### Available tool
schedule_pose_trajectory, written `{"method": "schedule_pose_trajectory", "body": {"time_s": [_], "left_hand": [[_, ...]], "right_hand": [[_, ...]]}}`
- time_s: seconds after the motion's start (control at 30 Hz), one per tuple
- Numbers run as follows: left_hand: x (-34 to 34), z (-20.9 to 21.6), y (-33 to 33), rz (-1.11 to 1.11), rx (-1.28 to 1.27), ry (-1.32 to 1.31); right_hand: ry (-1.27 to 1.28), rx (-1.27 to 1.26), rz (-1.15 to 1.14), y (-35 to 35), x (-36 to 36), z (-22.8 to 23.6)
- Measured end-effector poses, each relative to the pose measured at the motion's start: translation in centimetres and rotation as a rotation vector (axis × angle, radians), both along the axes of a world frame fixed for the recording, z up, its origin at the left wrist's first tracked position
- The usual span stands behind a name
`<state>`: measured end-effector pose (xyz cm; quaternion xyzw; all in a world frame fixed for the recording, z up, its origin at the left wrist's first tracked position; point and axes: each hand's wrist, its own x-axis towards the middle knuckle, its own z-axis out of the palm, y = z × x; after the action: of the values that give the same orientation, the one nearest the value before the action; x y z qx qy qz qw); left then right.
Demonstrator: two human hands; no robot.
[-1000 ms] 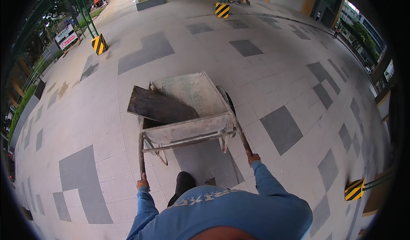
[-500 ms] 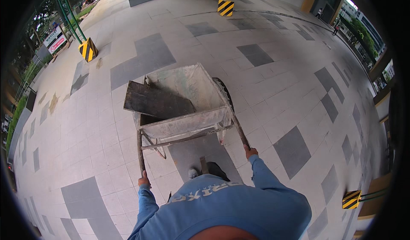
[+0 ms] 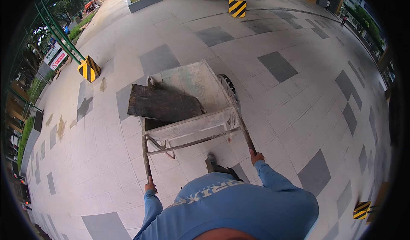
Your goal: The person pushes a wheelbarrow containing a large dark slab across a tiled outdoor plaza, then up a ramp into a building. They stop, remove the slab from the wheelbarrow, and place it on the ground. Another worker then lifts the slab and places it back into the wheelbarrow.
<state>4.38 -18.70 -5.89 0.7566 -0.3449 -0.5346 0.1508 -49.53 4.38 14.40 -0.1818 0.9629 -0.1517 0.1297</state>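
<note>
A worn, whitish wheelbarrow (image 3: 188,126) stands ahead of me, its two handles reaching back toward my body. My left hand (image 3: 150,185) is wrapped round the end of the left handle. The right handle's end is in the closed fingers of my right hand (image 3: 256,157). A dark, stained board (image 3: 164,103) lies tilted in the tray, its left end sticking out over the left rim. Part of a black tyre (image 3: 228,88) shows beyond the tray's right side. One of my shoes shows below the crossbar.
Pale paving with dark grey patches surrounds me. Yellow-and-black striped post bases stand at left (image 3: 89,69), far ahead (image 3: 237,8) and right (image 3: 361,210). A grey planter (image 3: 145,1) lies at the far left, and a person (image 3: 344,20) is far off at right.
The wheelbarrow and I have moved forward over the paving, with the view shifting slightly. Both hands keep their hold on the handles. My feet have changed position.
</note>
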Motion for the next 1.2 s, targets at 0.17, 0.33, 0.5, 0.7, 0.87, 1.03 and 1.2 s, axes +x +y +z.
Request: {"method": "schedule_pose_trajectory", "body": {"time_s": [0.17,0.33,0.5,0.7,0.87,1.03,1.2], "left_hand": [[2.3,2.0,-3.8,-0.021,-0.137,-0.036],[5.5,4.4,1.3,0.014,-0.133,-0.108],[7.8,0.4,9.5,0.009,-0.13,-0.108],[7.8,1.7,7.0,0.013,-0.132,0.052],[8.4,2.5,4.1,0.009,-0.135,-0.029],[9.3,4.5,4.2,-0.023,-0.125,-0.031],[6.7,3.7,3.0,-0.06,-0.183,-0.111]], "right_hand": [[-0.04,-0.04,-0.024,-2.4,0.2,-1.5],[-0.161,-0.068,-0.052,0.7,1.9,-2.0],[0.029,-0.078,0.037,7.4,1.5,-4.7],[0.132,-0.123,0.068,5.4,2.2,-6.1],[0.091,-0.146,0.045,3.8,2.9,-6.1],[0.04,-0.15,-0.048,6.0,2.8,-7.2],[-0.116,-0.097,-0.055,5.2,3.6,-2.4]]}}
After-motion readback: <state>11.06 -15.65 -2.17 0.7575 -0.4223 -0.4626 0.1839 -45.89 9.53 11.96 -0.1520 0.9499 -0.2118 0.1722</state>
